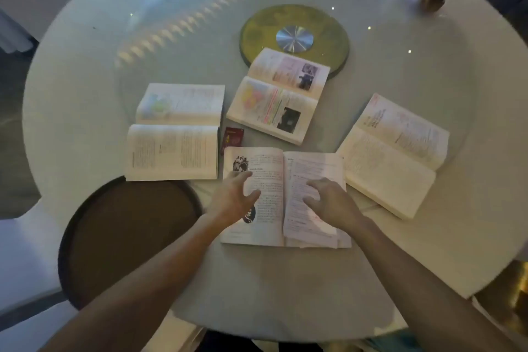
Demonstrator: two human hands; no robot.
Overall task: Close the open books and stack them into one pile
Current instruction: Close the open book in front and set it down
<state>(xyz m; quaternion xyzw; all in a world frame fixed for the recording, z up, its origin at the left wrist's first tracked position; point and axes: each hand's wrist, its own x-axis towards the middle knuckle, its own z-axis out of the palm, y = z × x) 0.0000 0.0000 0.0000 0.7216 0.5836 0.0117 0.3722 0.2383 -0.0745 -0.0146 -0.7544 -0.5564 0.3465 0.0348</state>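
Observation:
Several open books lie on a round white table [285, 294]. The nearest book [268, 168] lies open flat in front of me. My left hand [234, 197] hovers over its left page with fingers spread, holding nothing. My right hand [331, 200] rests with spread fingers on its right page. Another open book [174, 134] lies to the left, one with colour pictures [280, 97] sits behind, and a fourth [394, 151] lies at the right, angled.
A small red booklet [233, 137] lies between the left and centre books. A gold turntable disc [294, 37] sits at the table's middle. A small brown bowl [432, 0] stands far right. A round brown stool [128, 237] is at the near left.

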